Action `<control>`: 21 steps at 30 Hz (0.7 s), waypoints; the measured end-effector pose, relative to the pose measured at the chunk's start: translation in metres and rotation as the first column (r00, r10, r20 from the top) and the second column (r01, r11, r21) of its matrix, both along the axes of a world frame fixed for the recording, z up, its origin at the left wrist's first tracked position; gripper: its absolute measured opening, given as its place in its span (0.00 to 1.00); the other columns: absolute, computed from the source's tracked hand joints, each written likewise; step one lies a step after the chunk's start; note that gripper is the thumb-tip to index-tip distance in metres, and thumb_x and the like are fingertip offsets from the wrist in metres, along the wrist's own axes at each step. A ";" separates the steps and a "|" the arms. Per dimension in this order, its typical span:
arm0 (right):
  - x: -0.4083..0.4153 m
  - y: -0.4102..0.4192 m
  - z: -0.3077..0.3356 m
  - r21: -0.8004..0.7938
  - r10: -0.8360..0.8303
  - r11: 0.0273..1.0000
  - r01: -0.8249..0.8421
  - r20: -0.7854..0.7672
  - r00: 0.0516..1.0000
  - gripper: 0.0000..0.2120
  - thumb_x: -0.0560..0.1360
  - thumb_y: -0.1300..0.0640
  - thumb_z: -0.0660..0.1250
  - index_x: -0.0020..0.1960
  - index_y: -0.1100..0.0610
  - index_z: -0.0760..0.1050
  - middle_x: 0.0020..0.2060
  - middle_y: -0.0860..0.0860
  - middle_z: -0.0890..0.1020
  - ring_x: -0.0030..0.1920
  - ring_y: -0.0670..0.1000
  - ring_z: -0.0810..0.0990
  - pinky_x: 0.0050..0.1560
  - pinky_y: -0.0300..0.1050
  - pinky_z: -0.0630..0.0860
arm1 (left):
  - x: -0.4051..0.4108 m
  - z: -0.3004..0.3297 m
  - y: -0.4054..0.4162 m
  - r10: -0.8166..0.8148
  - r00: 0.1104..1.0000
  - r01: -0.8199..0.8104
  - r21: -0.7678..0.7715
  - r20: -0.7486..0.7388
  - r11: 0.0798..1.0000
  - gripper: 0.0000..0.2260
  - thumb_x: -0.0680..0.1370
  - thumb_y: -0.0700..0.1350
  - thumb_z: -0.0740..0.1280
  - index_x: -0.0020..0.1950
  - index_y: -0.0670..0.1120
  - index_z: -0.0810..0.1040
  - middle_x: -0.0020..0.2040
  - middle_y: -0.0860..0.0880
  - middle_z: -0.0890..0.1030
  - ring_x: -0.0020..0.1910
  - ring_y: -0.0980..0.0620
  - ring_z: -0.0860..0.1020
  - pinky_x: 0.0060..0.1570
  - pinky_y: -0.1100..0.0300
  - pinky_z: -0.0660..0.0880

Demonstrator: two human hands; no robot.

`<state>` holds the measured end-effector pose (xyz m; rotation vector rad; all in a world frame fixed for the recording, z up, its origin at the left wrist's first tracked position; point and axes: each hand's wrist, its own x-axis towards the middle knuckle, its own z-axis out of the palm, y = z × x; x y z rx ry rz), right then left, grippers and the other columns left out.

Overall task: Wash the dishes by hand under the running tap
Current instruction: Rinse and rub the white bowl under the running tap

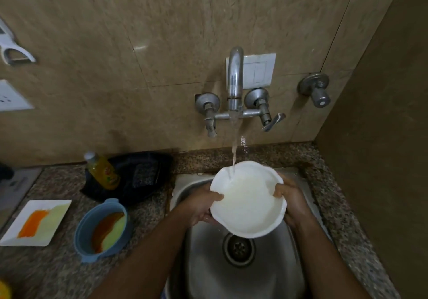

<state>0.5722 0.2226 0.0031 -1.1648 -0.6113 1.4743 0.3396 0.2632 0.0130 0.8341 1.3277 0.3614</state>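
A white bowl with a wavy rim [249, 200] is held over the steel sink [208, 264], above the drain. My left hand [201, 203] grips its left rim with the thumb inside. My right hand [289, 196] grips the right rim the same way. Water runs from the metal tap [235, 78] in a thin stream and lands inside the bowl near its far edge. The bowl holds cloudy water.
On the granite counter to the left stand a blue bowl [102, 229] and a white square plate [34, 222], both smeared orange and pale green. A yellow dish-soap bottle [103, 170] lies on a dark cloth [139, 176]. A brown side wall closes in on the right.
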 end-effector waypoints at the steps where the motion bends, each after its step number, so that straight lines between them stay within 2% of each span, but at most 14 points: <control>1: 0.006 0.002 0.004 0.008 -0.002 1.000 0.002 0.015 1.000 0.38 0.53 0.62 0.67 0.64 0.59 0.77 0.57 0.63 0.82 0.56 0.67 0.80 0.48 0.60 0.79 | 0.007 0.000 0.001 0.014 1.000 -0.015 0.031 0.008 0.999 0.18 0.78 0.42 0.66 0.67 0.53 0.74 0.58 0.45 0.82 0.55 0.42 0.81 0.47 0.42 0.82; 4: 0.020 0.009 0.023 0.028 -0.009 1.000 0.005 0.145 0.989 0.31 0.61 0.69 0.61 0.63 0.61 0.78 0.51 0.61 0.84 0.49 0.62 0.84 0.41 0.54 0.81 | 0.026 0.005 0.005 0.039 0.999 -0.042 0.110 0.035 0.993 0.19 0.78 0.39 0.64 0.67 0.53 0.74 0.59 0.46 0.81 0.57 0.42 0.80 0.49 0.41 0.81; 6: 0.022 0.016 0.039 0.034 -0.033 0.999 0.023 0.336 0.941 0.28 0.66 0.76 0.56 0.60 0.60 0.80 0.45 0.56 0.86 0.45 0.58 0.85 0.36 0.47 0.81 | 0.034 0.008 0.009 0.060 0.997 -0.068 0.153 0.057 0.986 0.20 0.77 0.36 0.64 0.66 0.52 0.74 0.59 0.46 0.81 0.57 0.42 0.79 0.47 0.41 0.81; 7: 0.023 0.021 0.044 0.040 -0.048 0.999 0.034 0.446 0.894 0.27 0.69 0.76 0.56 0.59 0.58 0.81 0.46 0.53 0.86 0.47 0.57 0.84 0.39 0.47 0.81 | 0.037 0.009 0.011 0.073 0.995 -0.085 0.175 0.069 0.981 0.20 0.77 0.35 0.64 0.66 0.52 0.74 0.59 0.46 0.81 0.56 0.41 0.79 0.47 0.41 0.81; 9: 0.025 0.032 0.050 0.061 -0.087 0.996 0.062 0.595 0.799 0.22 0.74 0.71 0.60 0.60 0.53 0.81 0.51 0.49 0.84 0.54 0.54 0.82 0.51 0.50 0.80 | 0.042 0.009 0.013 0.094 0.994 -0.106 0.228 0.061 0.968 0.22 0.76 0.33 0.65 0.65 0.54 0.74 0.58 0.45 0.81 0.56 0.40 0.79 0.48 0.38 0.80; 11: 0.025 0.042 0.061 0.106 -0.117 0.992 0.064 0.619 0.776 0.17 0.78 0.61 0.64 0.65 0.50 0.78 0.57 0.47 0.83 0.59 0.50 0.79 0.63 0.53 0.75 | 0.043 0.008 0.015 0.107 0.994 -0.109 0.310 0.024 0.944 0.23 0.75 0.33 0.66 0.65 0.53 0.75 0.60 0.44 0.80 0.57 0.40 0.79 0.50 0.36 0.79; 12: 0.024 0.047 0.068 0.124 -0.112 0.991 0.044 0.623 0.775 0.17 0.78 0.55 0.65 0.67 0.49 0.77 0.59 0.47 0.82 0.60 0.48 0.79 0.64 0.53 0.73 | 0.042 0.008 0.016 0.117 0.993 -0.105 0.366 -0.011 0.925 0.23 0.75 0.34 0.66 0.66 0.52 0.75 0.60 0.43 0.80 0.57 0.40 0.78 0.52 0.37 0.79; 14: 0.020 0.059 0.082 0.157 -0.090 0.987 -0.022 0.665 0.741 0.16 0.78 0.48 0.65 0.65 0.47 0.77 0.58 0.47 0.83 0.58 0.48 0.79 0.63 0.53 0.74 | 0.038 0.014 0.015 0.152 0.982 -0.080 0.485 -0.112 0.871 0.22 0.76 0.34 0.64 0.67 0.50 0.75 0.60 0.44 0.80 0.56 0.43 0.79 0.55 0.41 0.79; 16: 0.014 0.071 0.093 0.166 -0.087 0.985 -0.047 0.711 0.697 0.15 0.74 0.43 0.64 0.55 0.48 0.81 0.49 0.48 0.85 0.52 0.49 0.82 0.60 0.54 0.76 | 0.030 0.021 0.013 0.187 0.961 -0.031 0.592 -0.204 0.805 0.20 0.76 0.35 0.63 0.67 0.48 0.75 0.58 0.47 0.81 0.56 0.46 0.79 0.56 0.47 0.78; 18: 0.011 0.082 0.095 0.169 -0.128 0.986 0.004 0.727 0.674 0.19 0.70 0.36 0.63 0.46 0.50 0.81 0.41 0.48 0.86 0.45 0.51 0.84 0.54 0.57 0.79 | 0.022 0.029 0.011 0.187 0.944 0.044 0.662 -0.273 0.748 0.20 0.76 0.35 0.61 0.67 0.49 0.76 0.56 0.50 0.80 0.54 0.50 0.78 0.54 0.54 0.77; 19: 0.009 0.085 0.094 0.176 -0.160 0.983 0.044 0.727 0.668 0.19 0.70 0.35 0.63 0.44 0.50 0.81 0.39 0.48 0.85 0.42 0.51 0.85 0.51 0.57 0.80 | 0.019 0.033 0.010 0.186 0.932 0.083 0.683 -0.311 0.726 0.21 0.76 0.35 0.61 0.67 0.49 0.76 0.56 0.50 0.80 0.54 0.51 0.77 0.53 0.57 0.75; 21: 0.006 0.087 0.093 0.201 -0.217 0.975 0.096 0.764 0.608 0.16 0.75 0.39 0.65 0.42 0.50 0.82 0.36 0.48 0.85 0.41 0.49 0.84 0.45 0.49 0.79 | 0.013 0.039 0.009 0.199 0.900 0.148 0.700 -0.388 0.698 0.20 0.76 0.37 0.61 0.67 0.50 0.76 0.57 0.49 0.81 0.52 0.53 0.76 0.52 0.60 0.73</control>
